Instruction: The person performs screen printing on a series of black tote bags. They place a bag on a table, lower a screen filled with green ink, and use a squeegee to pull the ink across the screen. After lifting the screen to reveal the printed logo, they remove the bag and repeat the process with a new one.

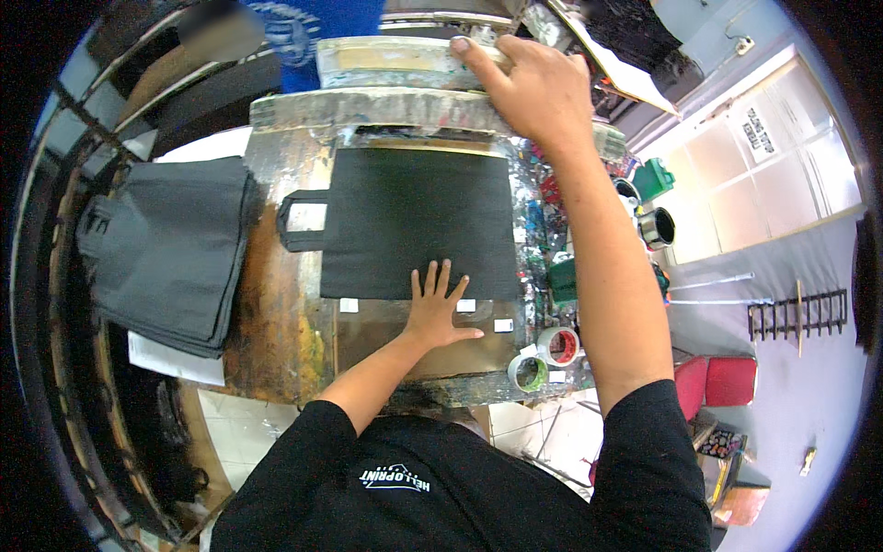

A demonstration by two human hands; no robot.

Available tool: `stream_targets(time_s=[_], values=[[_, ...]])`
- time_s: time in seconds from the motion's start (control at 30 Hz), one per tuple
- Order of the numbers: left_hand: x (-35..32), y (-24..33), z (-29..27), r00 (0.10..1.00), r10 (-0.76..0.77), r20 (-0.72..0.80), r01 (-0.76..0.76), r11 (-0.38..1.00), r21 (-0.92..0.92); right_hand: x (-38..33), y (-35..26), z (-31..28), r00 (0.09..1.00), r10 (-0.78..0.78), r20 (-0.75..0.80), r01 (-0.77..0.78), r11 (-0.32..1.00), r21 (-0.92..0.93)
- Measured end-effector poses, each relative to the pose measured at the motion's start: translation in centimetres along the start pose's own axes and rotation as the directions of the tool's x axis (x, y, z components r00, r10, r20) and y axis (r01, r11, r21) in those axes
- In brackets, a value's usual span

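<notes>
I'm looking down on the tabletop (pixel 285 336), and a black bag (pixel 418 216) lies flat in the middle of it, its handle (pixel 305 197) pointing left. My left hand (pixel 434 317) is right at the bag's near edge: fingers fanned wide, fingertips on the fabric, palm over the brown board (pixel 382 354), that grip spread and closed on nothing. Up at the far side, my right hand (pixel 544 87) has its grip closed over the right end of a pale wooden frame (pixel 395 57), thumb along the top edge; how tightly, I can't tell. Over on the left sits a stack of black bags (pixel 175 248). Near right, a grey tape roll (pixel 543 347) stands just beside a green tape roll (pixel 513 375).
</notes>
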State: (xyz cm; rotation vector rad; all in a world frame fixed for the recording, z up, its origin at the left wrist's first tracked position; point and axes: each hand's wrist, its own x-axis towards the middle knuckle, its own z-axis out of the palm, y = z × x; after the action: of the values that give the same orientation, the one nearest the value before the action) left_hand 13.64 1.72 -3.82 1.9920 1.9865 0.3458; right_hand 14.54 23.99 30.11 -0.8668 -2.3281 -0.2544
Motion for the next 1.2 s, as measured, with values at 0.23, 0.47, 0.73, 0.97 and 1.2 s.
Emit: stream_targets(time_s=[0.23, 0.47, 0.73, 0.97, 1.2], values=[[-2.5, -0.7, -4.0, 0.978, -0.194, -0.072, 0.197, 0.980, 0.039, -0.7, -0.4, 0.4, 0.999, -0.010, -0.050, 0.011, 1.000, 0.022], [-6.0, -5.4, -22.0, 0.875, -0.410, -0.258, -0.364, -0.204, -0.909, -8.4, -1.5, 0.3, 1.000, -0.019, -0.007, 0.019, 0.999, -0.050], [-12.9, -6.9, -15.1, 0.784, -0.539, 0.310, 0.014, -0.482, -0.876, -18.3, -1.5, 6.2, 0.773, -0.030, 0.633, -0.030, 0.996, 0.084], [-13.1, -8.9, -10.5, 0.720, -0.543, 0.433, 0.131, -0.506, -0.853, -19.5, -1.2, 7.1, 0.614, -0.036, 0.789, -0.085, 0.990, 0.112], [-12.9, -9.1, -9.9, 0.725, -0.538, 0.430, 0.166, -0.470, -0.867, -24.8, -3.6, 8.0, 0.788, -0.038, 0.615, -0.021, 0.996, 0.089]])
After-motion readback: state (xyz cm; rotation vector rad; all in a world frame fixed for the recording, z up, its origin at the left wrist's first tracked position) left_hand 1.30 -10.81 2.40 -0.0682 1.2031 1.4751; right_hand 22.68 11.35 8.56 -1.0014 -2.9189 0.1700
